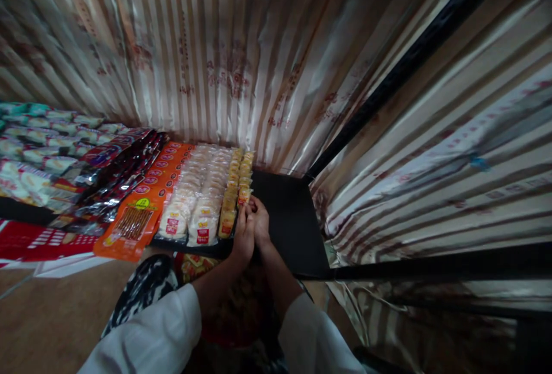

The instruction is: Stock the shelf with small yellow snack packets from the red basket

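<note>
My left hand (pixel 244 235) and my right hand (pixel 260 221) are close together at the front of a row of small yellow snack packets (pixel 245 168) on a black shelf (pixel 288 218). Their fingers close around a small yellow-and-red snack packet (pixel 244 196), partly hidden by the fingertips. Left of them runs another row of yellow packets (pixel 228 218). Beyond that lie two rows of round white rice crackers in clear wrappers (pixel 203 225), then overlapping orange bags of stick snacks (pixel 135 221).
Dark shiny packets (pixel 129 161) and white bags (pixel 34 181) fill the shelf's left side. A striped plastic sheet (pixel 224 63) hangs behind, and a black shelf post (pixel 388 86) slants up at right. Below my arms is a container of yellow packets (pixel 196 267).
</note>
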Available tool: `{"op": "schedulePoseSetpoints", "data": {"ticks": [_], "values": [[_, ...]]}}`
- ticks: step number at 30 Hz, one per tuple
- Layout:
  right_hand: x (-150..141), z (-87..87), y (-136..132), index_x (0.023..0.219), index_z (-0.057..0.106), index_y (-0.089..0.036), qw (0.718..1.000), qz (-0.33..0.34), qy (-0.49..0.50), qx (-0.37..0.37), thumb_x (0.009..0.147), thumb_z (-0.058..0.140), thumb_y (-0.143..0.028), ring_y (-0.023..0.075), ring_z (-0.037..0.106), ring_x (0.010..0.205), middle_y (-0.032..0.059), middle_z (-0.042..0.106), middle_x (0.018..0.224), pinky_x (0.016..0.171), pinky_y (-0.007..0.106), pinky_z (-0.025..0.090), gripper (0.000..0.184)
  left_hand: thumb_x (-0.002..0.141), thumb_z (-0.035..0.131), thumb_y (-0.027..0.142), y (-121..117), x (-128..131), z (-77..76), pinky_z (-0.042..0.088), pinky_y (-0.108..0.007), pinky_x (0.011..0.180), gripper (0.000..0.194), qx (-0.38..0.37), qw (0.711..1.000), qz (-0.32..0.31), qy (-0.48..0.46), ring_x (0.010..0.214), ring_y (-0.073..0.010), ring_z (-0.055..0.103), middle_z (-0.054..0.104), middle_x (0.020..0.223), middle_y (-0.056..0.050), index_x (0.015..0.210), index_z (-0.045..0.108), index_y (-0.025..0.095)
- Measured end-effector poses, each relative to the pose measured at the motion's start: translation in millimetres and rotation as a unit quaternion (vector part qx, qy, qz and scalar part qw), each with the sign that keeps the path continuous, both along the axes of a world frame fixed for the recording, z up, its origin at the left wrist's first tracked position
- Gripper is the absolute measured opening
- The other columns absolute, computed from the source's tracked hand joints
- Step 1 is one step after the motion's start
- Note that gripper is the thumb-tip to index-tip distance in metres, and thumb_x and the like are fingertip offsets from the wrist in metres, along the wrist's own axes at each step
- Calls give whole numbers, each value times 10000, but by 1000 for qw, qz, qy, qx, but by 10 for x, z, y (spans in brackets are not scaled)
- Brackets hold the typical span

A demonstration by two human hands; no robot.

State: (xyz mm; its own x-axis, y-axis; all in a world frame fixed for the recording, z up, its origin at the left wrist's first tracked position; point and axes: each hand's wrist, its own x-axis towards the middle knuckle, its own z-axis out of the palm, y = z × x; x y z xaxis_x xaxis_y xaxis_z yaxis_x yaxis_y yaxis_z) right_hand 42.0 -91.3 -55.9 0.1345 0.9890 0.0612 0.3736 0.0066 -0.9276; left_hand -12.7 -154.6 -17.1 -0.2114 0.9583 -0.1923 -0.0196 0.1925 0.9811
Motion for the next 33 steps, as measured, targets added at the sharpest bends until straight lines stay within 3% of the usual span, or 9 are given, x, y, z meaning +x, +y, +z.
{"op": "schedulePoseSetpoints", "data": {"ticks": [6,15,24,30,33], "values": [[-47,12,9,1175,579,-166,999,-35,33,20,727,578,-350,192,602,906,84,617,1051,862,338,478,484,925,331,285,-25,15,12,160,-344,1178,509,15,999,8,-31,1399,-171,226,254,1514,-84,1406,308,121],[-77,18,13,1110,629,-179,999,-29,6,44,756,543,-343,177,590,833,58,610,931,799,298,489,399,911,317,247,-9,7,59,135,-313,1180,534,-5,999,14,-43,1403,-155,210,244,1515,-95,1417,282,78],[-66,-162,38,1213,555,-205,998,-18,38,37,759,552,-316,184,597,911,59,620,1040,849,320,484,467,914,302,269,-25,32,56,166,-305,1169,511,-5,999,30,-20,1395,-168,236,290,1498,-102,1393,332,93],[-26,-164,-138,1242,518,-182,999,-22,33,26,760,538,-301,202,568,1018,101,571,1165,880,329,477,497,918,300,304,-154,22,13,147,-299,1171,512,-7,1000,12,3,1398,-153,228,281,1505,-83,1392,340,116],[-4,-144,-313,1215,529,-156,999,-32,42,11,760,513,-312,203,559,1037,123,547,1199,876,328,480,481,912,312,315,-309,24,-31,203,-315,1158,500,5,1000,0,22,1366,-163,307,352,1471,-87,1379,364,144]]}}
